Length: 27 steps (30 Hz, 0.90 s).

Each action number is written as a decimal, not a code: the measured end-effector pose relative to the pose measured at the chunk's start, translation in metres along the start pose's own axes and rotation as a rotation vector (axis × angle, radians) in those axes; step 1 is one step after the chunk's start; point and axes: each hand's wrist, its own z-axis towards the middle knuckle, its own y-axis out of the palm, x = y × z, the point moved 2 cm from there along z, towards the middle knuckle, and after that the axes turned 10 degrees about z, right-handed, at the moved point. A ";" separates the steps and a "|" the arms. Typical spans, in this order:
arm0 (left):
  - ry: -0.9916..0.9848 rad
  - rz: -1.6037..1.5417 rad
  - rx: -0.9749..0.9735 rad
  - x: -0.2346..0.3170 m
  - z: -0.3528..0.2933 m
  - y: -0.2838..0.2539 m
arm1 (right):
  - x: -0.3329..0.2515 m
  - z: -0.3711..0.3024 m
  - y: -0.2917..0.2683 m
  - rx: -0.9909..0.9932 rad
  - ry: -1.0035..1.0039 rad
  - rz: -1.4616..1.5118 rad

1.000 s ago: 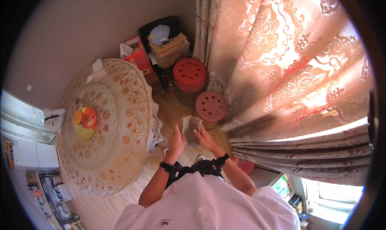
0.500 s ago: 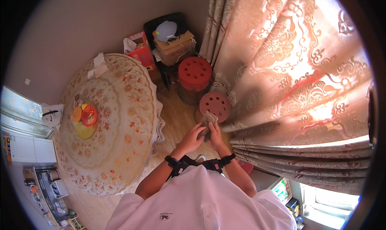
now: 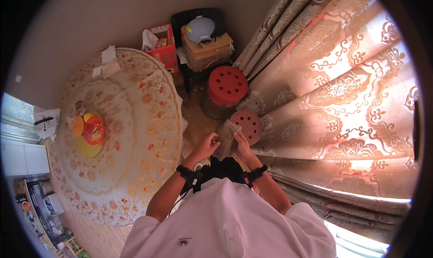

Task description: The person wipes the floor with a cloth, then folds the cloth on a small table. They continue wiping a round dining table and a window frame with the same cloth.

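A thin grey-brown cloth (image 3: 227, 143) hangs spread out in front of my body. Its right edge is gripped by my right hand (image 3: 242, 148), with the thumb and fingers pressed on it near the upper corner. My left hand (image 3: 206, 147) is curled closed by the cloth's left side; whether a bit of edge is pinched in its fingers cannot be made out. Just beyond the cloth stands a pink round stool (image 3: 249, 126) with holes in its seat, partly covered by the cloth and my right hand.
A red stool (image 3: 228, 84) stands farther off, before a dark chair (image 3: 178, 19) carrying a cardboard box (image 3: 208, 55) and a grey helmet (image 3: 200, 30). Left is a round table (image 3: 135, 167) with a floral cloth and a red bowl (image 3: 100, 136). Patterned curtains (image 3: 324, 104) hang at right.
The bunched cloth has been opened out into a hanging sheet. My left hand has drawn away from my right hand and curled. The view has shifted, with the table lower left.
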 end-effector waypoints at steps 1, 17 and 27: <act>0.015 -0.020 0.020 -0.005 0.012 -0.003 | -0.005 0.009 0.004 0.004 0.010 0.009; -0.081 -0.026 -0.030 -0.024 0.231 -0.083 | -0.097 0.226 0.035 0.016 -0.047 -0.137; -0.103 0.086 -0.021 -0.017 0.339 -0.134 | -0.168 0.316 0.076 0.015 -0.006 -0.140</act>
